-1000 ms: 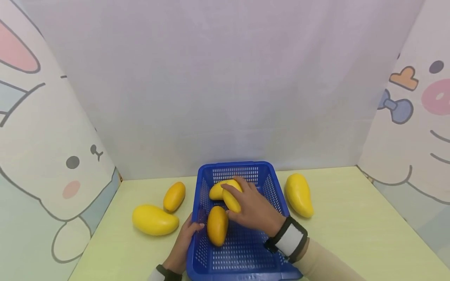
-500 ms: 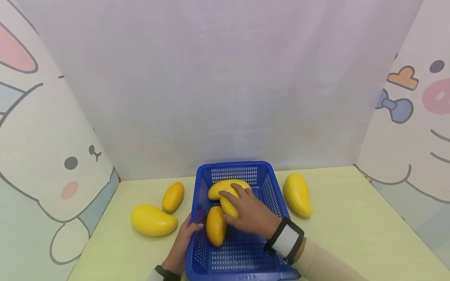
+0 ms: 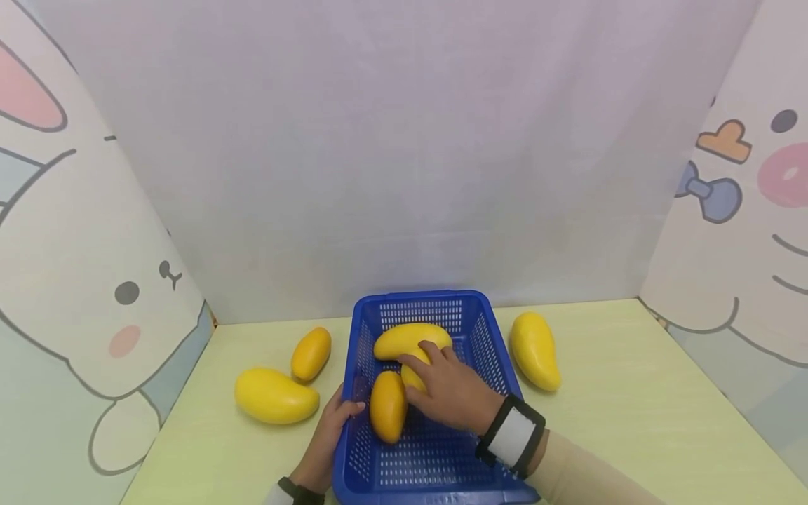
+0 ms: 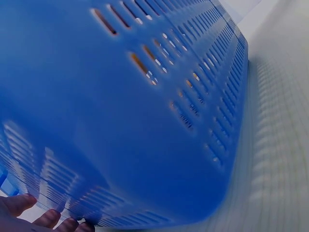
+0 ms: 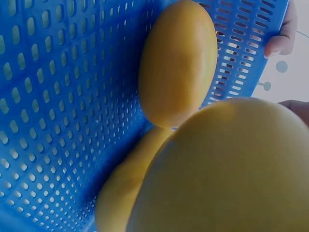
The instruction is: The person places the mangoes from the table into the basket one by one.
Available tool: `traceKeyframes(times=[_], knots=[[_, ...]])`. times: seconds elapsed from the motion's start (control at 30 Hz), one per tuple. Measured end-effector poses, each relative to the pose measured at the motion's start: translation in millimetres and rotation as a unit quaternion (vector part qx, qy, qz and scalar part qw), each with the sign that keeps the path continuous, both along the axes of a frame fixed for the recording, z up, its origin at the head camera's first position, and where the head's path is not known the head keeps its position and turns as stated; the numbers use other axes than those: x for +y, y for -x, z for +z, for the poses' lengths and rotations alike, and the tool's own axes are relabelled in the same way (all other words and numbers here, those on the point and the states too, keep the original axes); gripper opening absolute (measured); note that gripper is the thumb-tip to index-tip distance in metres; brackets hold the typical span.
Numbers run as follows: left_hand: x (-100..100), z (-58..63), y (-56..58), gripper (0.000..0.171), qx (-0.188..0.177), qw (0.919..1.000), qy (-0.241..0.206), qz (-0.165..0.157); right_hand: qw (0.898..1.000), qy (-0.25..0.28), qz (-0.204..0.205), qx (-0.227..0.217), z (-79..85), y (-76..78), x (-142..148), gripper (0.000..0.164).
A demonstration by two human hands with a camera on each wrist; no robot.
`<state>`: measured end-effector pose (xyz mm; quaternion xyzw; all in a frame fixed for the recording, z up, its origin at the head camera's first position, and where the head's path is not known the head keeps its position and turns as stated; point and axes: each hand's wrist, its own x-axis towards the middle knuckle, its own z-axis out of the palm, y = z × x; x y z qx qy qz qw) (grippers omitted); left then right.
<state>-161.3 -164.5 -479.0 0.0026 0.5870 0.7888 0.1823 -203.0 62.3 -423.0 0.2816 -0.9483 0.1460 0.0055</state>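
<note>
In the head view, my right hand (image 3: 454, 393) holds a yellow mango (image 3: 414, 377) inside the blue plastic basket (image 3: 435, 459); palm and fingers cover much of it. This mango (image 5: 231, 169) looms large in the right wrist view. Behind it lies a long yellow mango (image 3: 409, 339), and an orange-yellow mango (image 3: 388, 407) sits to its left, both in the basket. My left hand (image 3: 328, 431) grips the basket's left side, thumb over the rim. Fingertips (image 4: 48, 217) of that hand show at the lower left in the left wrist view, beside the basket wall.
Left of the basket, a large yellow mango (image 3: 276, 396) and a smaller orange-yellow mango (image 3: 311, 354) lie on the pale table (image 3: 208, 449). Another yellow mango (image 3: 535, 351) lies on the right. A white curtain (image 3: 404, 175) and cartoon-printed side panels (image 3: 69, 280) surround the table.
My right hand has lowered its mango further into the basket and towards me, uncovering more of the long yellow mango behind. The left hand has stayed on the basket.
</note>
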Motion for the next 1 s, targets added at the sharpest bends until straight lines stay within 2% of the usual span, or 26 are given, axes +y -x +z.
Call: traceKeyframes(times=[0.4, 0.77, 1.0], knots=[[-0.7, -2.4, -2.1, 0.066, 0.001, 1.0, -0.008, -0.002, 1.0, -0.009, 0.019, -0.009, -4.6, -0.9, 2.1, 0.047], [-0.3, -1.8, -2.7, 0.066, 0.008, 0.9998, -0.016, -0.003, 0.998, -0.052, 0.021, -0.014, -7.0, 0.6, 2.9, 0.048], [-0.6, 0.8, -0.7, 0.065, 0.008, 0.9999, -0.008, -0.009, 0.998, -0.06, 0.02, -0.017, -9.2, 2.9, 3.3, 0.049]])
